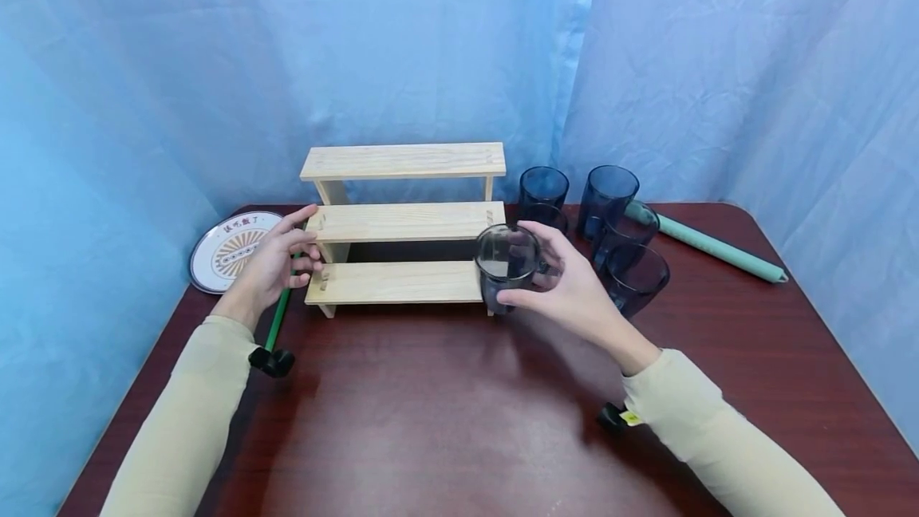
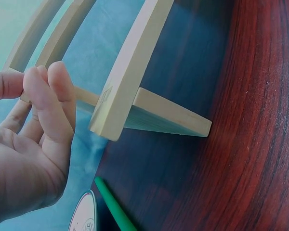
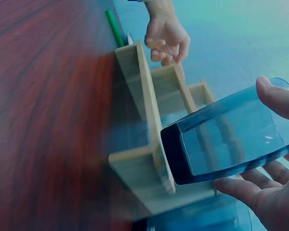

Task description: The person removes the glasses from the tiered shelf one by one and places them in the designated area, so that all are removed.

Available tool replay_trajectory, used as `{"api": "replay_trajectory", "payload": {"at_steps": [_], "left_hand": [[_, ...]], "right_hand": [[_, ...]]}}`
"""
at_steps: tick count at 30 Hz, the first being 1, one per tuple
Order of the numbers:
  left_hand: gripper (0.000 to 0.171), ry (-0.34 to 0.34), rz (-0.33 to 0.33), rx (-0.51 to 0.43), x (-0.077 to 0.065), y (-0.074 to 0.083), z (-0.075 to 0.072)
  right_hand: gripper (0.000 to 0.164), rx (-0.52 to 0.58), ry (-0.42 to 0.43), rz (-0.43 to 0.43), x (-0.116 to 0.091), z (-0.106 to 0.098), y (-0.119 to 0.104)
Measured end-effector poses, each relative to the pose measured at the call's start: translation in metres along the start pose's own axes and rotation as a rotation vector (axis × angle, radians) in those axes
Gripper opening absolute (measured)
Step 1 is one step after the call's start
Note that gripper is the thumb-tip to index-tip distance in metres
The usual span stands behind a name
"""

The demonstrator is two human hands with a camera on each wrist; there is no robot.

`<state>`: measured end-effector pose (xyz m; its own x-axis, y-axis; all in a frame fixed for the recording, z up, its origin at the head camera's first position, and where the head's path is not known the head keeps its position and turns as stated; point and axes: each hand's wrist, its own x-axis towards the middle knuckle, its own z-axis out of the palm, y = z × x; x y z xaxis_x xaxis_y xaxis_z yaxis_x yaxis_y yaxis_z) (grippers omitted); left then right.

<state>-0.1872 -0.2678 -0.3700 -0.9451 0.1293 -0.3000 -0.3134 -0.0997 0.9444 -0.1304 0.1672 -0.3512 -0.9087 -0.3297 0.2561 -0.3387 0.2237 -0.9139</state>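
A blue-tinted drinking glass (image 1: pixel 502 262) is in my right hand (image 1: pixel 574 290), thumb on one side and fingers on the other. Its mouth faces up. The glass is at the right end of the lowest shelf of a three-step wooden rack (image 1: pixel 402 284); whether they touch I cannot tell. My left hand (image 1: pixel 273 263) is at the rack's left end, fingers loosely bent, one fingertip against the end of the middle shelf. In the right wrist view, the glass (image 3: pixel 226 134) overlaps the shelves behind it.
Several more blue glasses (image 1: pixel 637 278) stand right of the rack. Beyond them lies a pale green stick-like object (image 1: pixel 718 246). A patterned plate (image 1: pixel 208 266) and a green stick (image 1: pixel 278 321) are at the left. Blue curtains (image 1: pixel 431 46) enclose the dark red table (image 1: pixel 445 413).
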Motion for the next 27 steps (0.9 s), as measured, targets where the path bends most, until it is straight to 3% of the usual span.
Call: {"api": "replay_trajectory", "payload": {"at_steps": [14, 27], "left_hand": [[0.059, -0.003, -0.003, -0.009, 0.0, -0.001, 0.0], [0.06, 0.001, -0.015, -0.003, -0.001, -0.003, -0.003]], "right_hand": [[0.09, -0.155, 0.079, 0.065, -0.032, -0.025, 0.006], [0.09, -0.084, 0.041, 0.082, -0.035, -0.022, 0.037]]}}
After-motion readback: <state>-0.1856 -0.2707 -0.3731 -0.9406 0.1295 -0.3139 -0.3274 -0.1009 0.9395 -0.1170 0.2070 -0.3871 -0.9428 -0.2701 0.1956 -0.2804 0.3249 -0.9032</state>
